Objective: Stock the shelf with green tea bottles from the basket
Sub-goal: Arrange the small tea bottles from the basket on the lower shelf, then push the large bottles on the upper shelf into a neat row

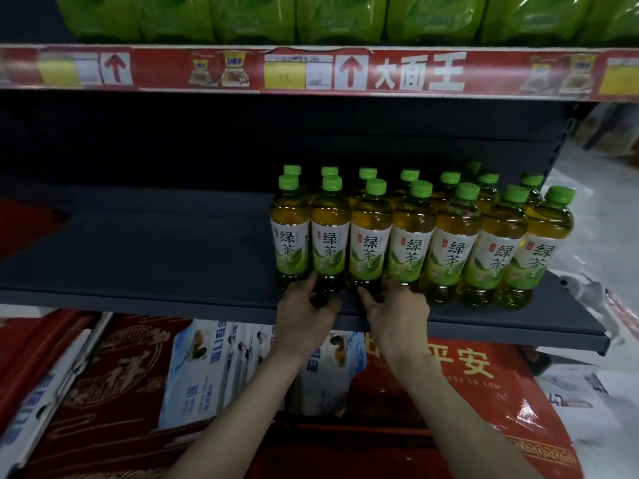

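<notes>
Head view: green tea bottles [453, 250] stand upright in tight rows on the grey shelf [138, 257], crowded toward its 3 o'clock end with labels facing out. The left hand [304, 305] comes in from 6 o'clock, fingers curled round the base of the second front bottle [330, 236]. Just at its 3 o'clock, the right hand [397, 311] grips the base of the third front bottle [369, 240]. Red boxes [121, 392] lie under the shelf at 7 o'clock.

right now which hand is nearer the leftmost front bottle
Left. The left hand holds the second bottle low down, beside the leftmost front bottle; the right hand holds the third bottle, further right.
</notes>
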Motion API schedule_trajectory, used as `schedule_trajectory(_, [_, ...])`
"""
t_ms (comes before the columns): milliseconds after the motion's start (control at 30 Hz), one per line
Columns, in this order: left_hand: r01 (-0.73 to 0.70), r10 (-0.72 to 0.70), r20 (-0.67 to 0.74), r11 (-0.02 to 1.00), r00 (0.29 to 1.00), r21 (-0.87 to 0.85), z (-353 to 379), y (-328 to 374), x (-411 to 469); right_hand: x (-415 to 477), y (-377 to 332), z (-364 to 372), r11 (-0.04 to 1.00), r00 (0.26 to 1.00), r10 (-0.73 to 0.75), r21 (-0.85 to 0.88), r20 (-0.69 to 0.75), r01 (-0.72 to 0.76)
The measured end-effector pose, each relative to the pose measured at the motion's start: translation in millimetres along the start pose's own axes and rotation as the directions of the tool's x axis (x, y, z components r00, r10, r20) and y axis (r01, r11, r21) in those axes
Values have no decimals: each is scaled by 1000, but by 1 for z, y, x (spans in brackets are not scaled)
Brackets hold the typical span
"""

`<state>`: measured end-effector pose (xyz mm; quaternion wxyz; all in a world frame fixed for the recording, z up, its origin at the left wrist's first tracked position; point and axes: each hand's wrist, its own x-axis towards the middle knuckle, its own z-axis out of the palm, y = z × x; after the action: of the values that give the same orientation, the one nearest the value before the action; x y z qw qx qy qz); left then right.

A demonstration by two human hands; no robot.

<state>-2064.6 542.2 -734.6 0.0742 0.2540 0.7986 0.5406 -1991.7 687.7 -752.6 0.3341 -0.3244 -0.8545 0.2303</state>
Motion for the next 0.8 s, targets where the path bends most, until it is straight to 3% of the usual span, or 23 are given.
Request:
schedule_trajectory(233, [20,-20,4,1000,1000,-22,-2,-2,-3,-4,-6,-5,999,999,14,53,-41,-12])
schedule_trajectory(333, [12,-34,-171,991,985,-131,-16,-4,1,-15,-17,-10,976,998,37,218,-60,-24])
schedule_trajectory(467, [-87,-1,-446,980,895,-178,-42,-11,17,-29,-37,2,954,992,-109,288,63,87])
schedule_trajectory(633, [25,-56,-258,992,964,-122,-51,-28,31,-29,-62,27,959,970,-156,263,185,104])
schedule_trajectory(800, [-41,36,-145,999,989,-28,-49,-38,39,-25,-77,42,977,955,-157,179,250,114])
